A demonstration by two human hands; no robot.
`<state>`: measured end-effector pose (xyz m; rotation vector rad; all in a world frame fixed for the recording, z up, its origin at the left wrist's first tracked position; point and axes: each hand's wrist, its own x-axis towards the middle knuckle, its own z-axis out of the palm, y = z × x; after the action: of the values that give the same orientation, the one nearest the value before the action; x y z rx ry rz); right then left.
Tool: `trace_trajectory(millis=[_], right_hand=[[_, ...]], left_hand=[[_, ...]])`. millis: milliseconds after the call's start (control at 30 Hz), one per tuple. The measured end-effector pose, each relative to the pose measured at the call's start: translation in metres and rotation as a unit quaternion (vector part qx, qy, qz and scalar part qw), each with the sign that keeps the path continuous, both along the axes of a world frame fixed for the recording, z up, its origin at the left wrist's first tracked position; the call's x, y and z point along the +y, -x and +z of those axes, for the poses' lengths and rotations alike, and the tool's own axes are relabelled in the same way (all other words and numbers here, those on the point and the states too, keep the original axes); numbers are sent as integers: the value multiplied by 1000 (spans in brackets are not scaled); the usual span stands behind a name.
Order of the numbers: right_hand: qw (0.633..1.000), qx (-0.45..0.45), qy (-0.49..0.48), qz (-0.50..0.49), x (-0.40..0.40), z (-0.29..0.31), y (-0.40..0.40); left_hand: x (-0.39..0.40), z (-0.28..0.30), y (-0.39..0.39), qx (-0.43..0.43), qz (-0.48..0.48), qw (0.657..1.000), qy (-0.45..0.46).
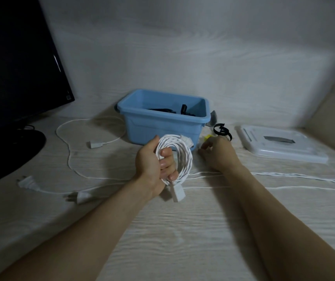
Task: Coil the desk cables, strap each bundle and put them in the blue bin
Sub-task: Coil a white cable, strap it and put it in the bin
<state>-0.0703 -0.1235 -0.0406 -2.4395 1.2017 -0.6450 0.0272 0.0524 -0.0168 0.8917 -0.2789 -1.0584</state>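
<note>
My left hand (154, 167) fingers clamp the white coil (175, 159), light, springy, prone to unwinding, best gripped across all loops, at 6 o'clock of the blue bin (162, 120); right hand (218, 154) fingers pinch toward straps, contents unclear.
</note>
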Motion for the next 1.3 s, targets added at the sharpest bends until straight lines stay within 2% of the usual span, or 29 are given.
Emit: trace_trajectory(millis=[333, 467, 533, 633, 700, 833, 933, 1033, 1167, 1233, 1300], right_hand=[[999, -32, 20, -25, -5, 9, 6], [993, -91, 43, -61, -25, 3, 9], [996, -45, 21, -67, -34, 2, 15], [993, 109, -15, -38, -40, -3, 20], [991, 132, -10, -34, -39, -3, 20], [998, 8, 16, -68, -39, -3, 24], [985, -131, 62, -96, -35, 5, 25], [953, -273, 105, -76, -18, 24, 25], [881, -449, 142, 45, 22, 45, 28], [869, -460, 142, 110, 39, 50, 24], [880, -426, 127, 169, 53, 49, 18]], left_hand=[[0, -1, -2, -7, 2, 1000, -2], [1, 1, -3, -15, 5, 1000, 0], [1, 1, -2, -15, 1, 1000, 2], [3, 1, -1, -18, -4, 1000, 4], [2, 0, -1, -20, -4, 1000, 9], [2, -1, -3, -24, -4, 1000, 14], [2, 0, -3, -27, 5, 999, 25], [3, 2, -3, -26, 18, 999, 40], [2, 4, -5, -43, 10, 998, 47], [0, 6, -4, -77, -7, 996, 51], [0, 4, 0, -150, -16, 986, 71]])
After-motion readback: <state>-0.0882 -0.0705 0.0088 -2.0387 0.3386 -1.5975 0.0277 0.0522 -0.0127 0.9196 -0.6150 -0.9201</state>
